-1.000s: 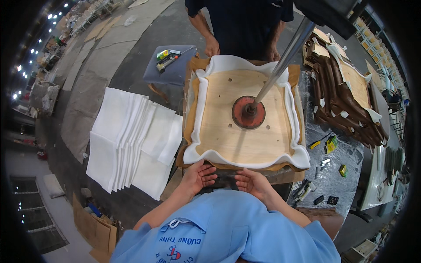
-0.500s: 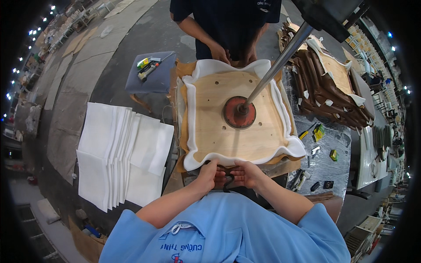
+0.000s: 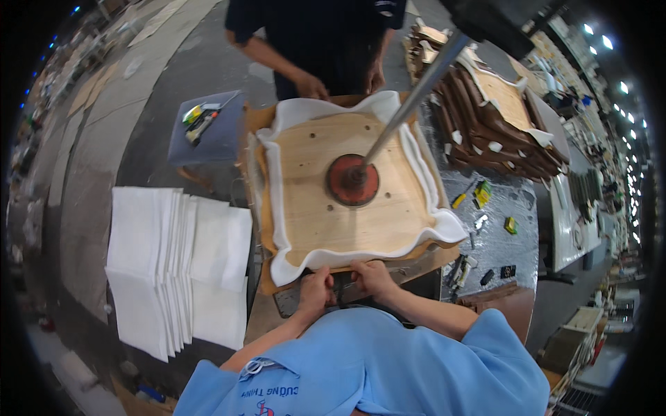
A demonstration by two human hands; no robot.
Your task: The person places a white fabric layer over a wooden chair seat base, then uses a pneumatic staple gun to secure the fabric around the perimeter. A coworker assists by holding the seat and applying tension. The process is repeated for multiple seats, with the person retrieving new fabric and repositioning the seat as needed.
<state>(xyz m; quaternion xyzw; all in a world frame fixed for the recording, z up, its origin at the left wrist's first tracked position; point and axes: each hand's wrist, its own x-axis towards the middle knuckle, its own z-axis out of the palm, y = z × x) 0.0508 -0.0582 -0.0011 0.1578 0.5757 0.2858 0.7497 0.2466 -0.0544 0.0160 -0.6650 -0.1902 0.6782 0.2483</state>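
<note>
wood panel (image 3: 343,226), beneath a red disc (image 3: 339,186) toward the near edge of the table (image 3: 435,265), probably stiff inside soft white padding (image 3: 447,227), best held by that padded rim, with left hand (image 3: 316,292) and right hand (image 3: 374,280) there, fingers curled, grip impossible to tell.

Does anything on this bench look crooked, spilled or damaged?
I see nothing clearly spilled or broken. The white padding around the wooden board looks uneven, though: its edge ripples and its near corners flare outward. The white sheets at left also lie fanned rather than squarely stacked.
</note>
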